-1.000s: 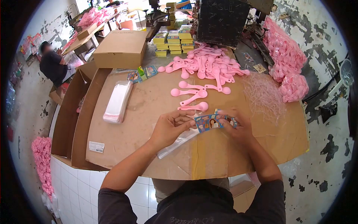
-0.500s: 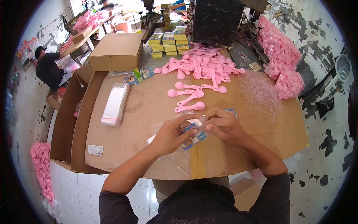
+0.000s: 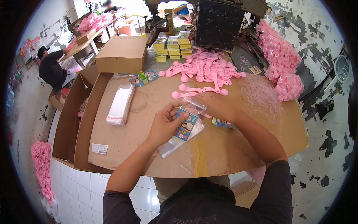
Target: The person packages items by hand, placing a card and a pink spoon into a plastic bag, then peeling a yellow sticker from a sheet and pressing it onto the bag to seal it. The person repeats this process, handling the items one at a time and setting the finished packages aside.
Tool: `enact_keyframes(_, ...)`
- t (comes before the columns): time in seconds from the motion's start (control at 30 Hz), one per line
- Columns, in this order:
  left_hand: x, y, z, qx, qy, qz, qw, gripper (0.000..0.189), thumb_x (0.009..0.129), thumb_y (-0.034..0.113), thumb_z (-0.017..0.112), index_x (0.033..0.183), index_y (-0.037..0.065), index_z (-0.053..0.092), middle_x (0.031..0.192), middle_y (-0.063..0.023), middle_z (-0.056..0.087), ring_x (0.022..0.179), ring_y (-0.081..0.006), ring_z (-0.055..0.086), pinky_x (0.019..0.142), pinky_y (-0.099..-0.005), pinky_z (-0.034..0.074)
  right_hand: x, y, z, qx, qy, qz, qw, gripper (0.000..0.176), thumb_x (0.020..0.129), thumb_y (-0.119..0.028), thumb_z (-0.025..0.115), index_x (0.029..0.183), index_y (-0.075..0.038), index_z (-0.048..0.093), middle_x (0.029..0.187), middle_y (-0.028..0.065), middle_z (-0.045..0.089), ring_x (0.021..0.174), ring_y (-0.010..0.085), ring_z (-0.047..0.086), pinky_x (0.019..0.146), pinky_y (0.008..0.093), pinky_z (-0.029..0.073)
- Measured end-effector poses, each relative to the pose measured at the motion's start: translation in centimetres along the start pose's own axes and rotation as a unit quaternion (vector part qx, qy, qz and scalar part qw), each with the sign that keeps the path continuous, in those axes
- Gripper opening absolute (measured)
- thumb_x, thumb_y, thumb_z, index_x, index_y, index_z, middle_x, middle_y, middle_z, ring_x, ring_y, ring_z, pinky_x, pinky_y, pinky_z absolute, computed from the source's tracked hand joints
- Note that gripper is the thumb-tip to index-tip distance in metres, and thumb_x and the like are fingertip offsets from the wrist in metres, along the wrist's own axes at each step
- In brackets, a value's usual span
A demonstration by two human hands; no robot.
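My left hand (image 3: 164, 125) pinches a blue printed card (image 3: 186, 126) together with a clear plastic bag (image 3: 194, 103) whose open end stands up above the card. Beyond it, my right hand (image 3: 214, 106) reaches over the nearest pink spoons, its fingertips hidden behind the hand and the bag. Beneath the card, more clear bags (image 3: 170, 147) lie on the cardboard. Two pink spoons (image 3: 186, 88) lie just past my hands, in front of a heap of pink spoons (image 3: 212, 67). Some blue cards (image 3: 223, 123) lie under my right forearm.
A stack of clear bags (image 3: 121, 104) lies left on the cardboard surface (image 3: 149, 112). Behind are a closed carton (image 3: 122, 54), card stacks (image 3: 173, 46) and a black box (image 3: 218, 24). Plastic shreds (image 3: 261, 97) and bagged spoons (image 3: 279, 52) are right. A person (image 3: 52, 69) works far left.
My right hand has moved away from the card towards the spoons. The card and bag are now more upright in my left hand, and the view has shifted slightly.
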State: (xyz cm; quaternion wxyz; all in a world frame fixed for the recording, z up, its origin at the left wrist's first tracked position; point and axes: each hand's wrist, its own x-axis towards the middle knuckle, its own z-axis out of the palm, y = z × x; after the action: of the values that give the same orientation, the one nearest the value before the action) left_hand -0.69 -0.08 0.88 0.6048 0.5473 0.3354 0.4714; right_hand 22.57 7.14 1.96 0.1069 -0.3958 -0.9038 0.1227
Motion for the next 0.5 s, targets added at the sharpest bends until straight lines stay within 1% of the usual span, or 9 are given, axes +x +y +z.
enact_keyframes(0.03, 0.0, -0.1, 0.3, -0.024, 0.000, 0.007, 1.000, 0.038, 0.101, 0.008, 0.065, 0.137, 0.000, 0.055, 0.105, -0.0071, 0.074, 0.087, -0.0069, 0.069, 0.075, -0.0210, 0.055, -0.2, 0.1, 0.0, -0.001, 0.014, 0.000, 1.000, 0.039, 0.083, -0.010, 0.072, 0.122, -0.012, 0.069, 0.108, 0.0118, 0.070, 0.104, 0.0324, 0.065, 0.092, 0.0441, 0.051)
enact_keyframes(0.13, 0.0, -0.8, -0.1, 0.023, 0.012, -0.006, 1.000, 0.038, 0.102, 0.007, 0.064, 0.137, -0.001, 0.054, 0.112, -0.0101, 0.073, 0.094, -0.0101, 0.070, 0.082, -0.0243, 0.057, -1.6, -0.6, -0.5, -0.025, 0.067, -0.071, 0.995, 0.034, 0.094, -0.017, 0.064, 0.126, -0.006, 0.064, 0.118, 0.0194, 0.067, 0.103, 0.0374, 0.067, 0.091, 0.0475, 0.053)
enact_keyframes(0.23, 0.2, -0.7, 0.2, -0.016, 0.007, 0.035, 0.999, 0.036, 0.103, 0.008, 0.063, 0.137, 0.000, 0.055, 0.110, -0.0094, 0.074, 0.090, -0.0085, 0.070, 0.078, -0.0227, 0.056, -1.9, -1.5, -0.9, 0.024, 0.056, -0.094, 0.994, 0.029, 0.093, -0.013, 0.063, 0.120, -0.001, 0.066, 0.120, 0.0213, 0.064, 0.104, 0.0375, 0.067, 0.091, 0.0483, 0.052)
enact_keyframes(0.33, 0.1, -0.7, 0.0, 0.008, 0.005, 0.028, 1.000, 0.035, 0.103, 0.008, 0.062, 0.137, 0.000, 0.055, 0.110, -0.0091, 0.074, 0.091, -0.0087, 0.070, 0.077, -0.0225, 0.056, -0.9, 0.7, 2.1, 0.062, 0.021, -0.012, 0.998, 0.041, 0.085, -0.009, 0.070, 0.125, -0.013, 0.068, 0.115, 0.0123, 0.065, 0.110, 0.0342, 0.062, 0.094, 0.0451, 0.051)
enact_keyframes(0.43, 0.1, -0.8, -0.1, 0.017, 0.012, 0.020, 1.000, 0.035, 0.103, 0.008, 0.062, 0.137, 0.001, 0.055, 0.110, -0.0088, 0.074, 0.091, -0.0086, 0.070, 0.077, -0.0224, 0.056, -0.6, 0.4, 0.5, -0.035, -0.007, 0.025, 0.999, 0.041, 0.084, -0.008, 0.070, 0.125, -0.010, 0.067, 0.112, 0.0124, 0.066, 0.108, 0.0341, 0.064, 0.092, 0.0451, 0.052)
enact_keyframes(0.5, 0.0, -0.7, -0.1, 0.010, 0.001, 0.013, 1.000, 0.035, 0.103, 0.008, 0.062, 0.137, 0.001, 0.054, 0.110, -0.0089, 0.074, 0.092, -0.0088, 0.070, 0.077, -0.0224, 0.056, -0.3, 1.1, 1.0, -0.036, 0.012, 0.007, 0.999, 0.041, 0.084, -0.007, 0.070, 0.124, -0.007, 0.065, 0.107, 0.0135, 0.067, 0.103, 0.0335, 0.065, 0.090, 0.0439, 0.053)
